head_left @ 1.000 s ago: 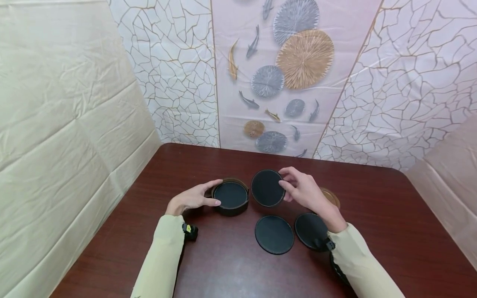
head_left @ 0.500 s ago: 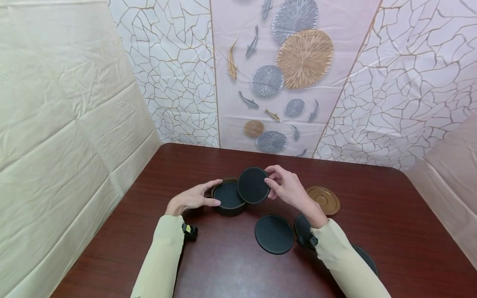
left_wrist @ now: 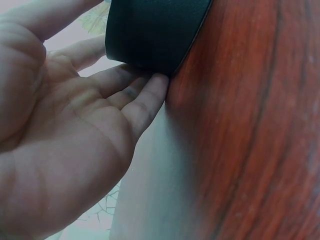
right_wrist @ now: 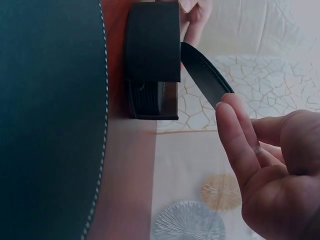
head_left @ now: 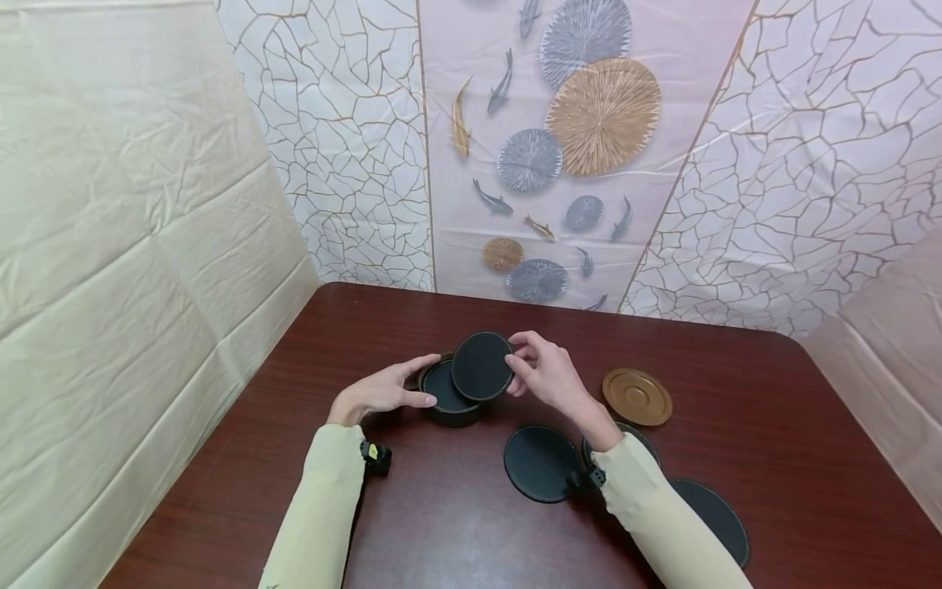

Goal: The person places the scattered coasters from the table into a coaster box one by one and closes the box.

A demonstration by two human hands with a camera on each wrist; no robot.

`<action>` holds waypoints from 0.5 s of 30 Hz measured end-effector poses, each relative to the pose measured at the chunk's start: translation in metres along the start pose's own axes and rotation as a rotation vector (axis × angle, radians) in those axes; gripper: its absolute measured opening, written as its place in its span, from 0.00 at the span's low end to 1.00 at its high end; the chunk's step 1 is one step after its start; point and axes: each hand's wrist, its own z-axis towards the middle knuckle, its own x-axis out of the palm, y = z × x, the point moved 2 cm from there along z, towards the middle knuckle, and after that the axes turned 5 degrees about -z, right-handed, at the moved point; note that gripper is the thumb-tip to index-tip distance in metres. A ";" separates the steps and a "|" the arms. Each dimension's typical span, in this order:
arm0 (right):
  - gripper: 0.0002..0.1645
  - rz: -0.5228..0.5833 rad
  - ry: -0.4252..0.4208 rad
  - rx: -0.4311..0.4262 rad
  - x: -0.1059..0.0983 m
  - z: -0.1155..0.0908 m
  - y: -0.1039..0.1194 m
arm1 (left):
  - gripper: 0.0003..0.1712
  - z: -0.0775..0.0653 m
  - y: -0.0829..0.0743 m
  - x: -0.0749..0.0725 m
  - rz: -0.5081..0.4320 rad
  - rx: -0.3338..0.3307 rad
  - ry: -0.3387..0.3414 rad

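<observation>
My left hand [head_left: 383, 388] grips the side of a round black coaster holder [head_left: 452, 417], thumb in front and fingers behind. The left wrist view shows several fingers against the holder's dark wall [left_wrist: 155, 35]. Between thumb and fingers, my right hand [head_left: 548, 372] pinches the right edge of a round black coaster [head_left: 482, 366], tilted above the holder. Seen from the right wrist, that coaster [right_wrist: 205, 72] slants with its far edge at the holder's rim; whether it touches is unclear. Stacked coasters [right_wrist: 145, 97] show through the gap in the holder's wall.
On the brown table [head_left: 434, 507] lies a black coaster [head_left: 540, 464] near the middle. Two more, one mostly hidden by my right sleeve and another coaster [head_left: 714, 515], lie to the right. Behind them is a brown round disc [head_left: 637, 397] with ringed grooves.
My right hand has carried its coaster leftward from beside the holder to over it. The brown disc and right-hand coasters are more uncovered. My left hand stays on the holder.
</observation>
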 end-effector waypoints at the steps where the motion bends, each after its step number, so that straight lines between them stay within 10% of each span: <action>1: 0.20 0.006 0.000 0.001 0.002 0.001 0.000 | 0.49 0.000 0.000 0.000 -0.001 0.002 0.002; 15: 0.20 0.052 0.048 0.069 0.021 0.006 0.001 | 0.48 0.001 0.001 0.000 -0.024 -0.005 0.011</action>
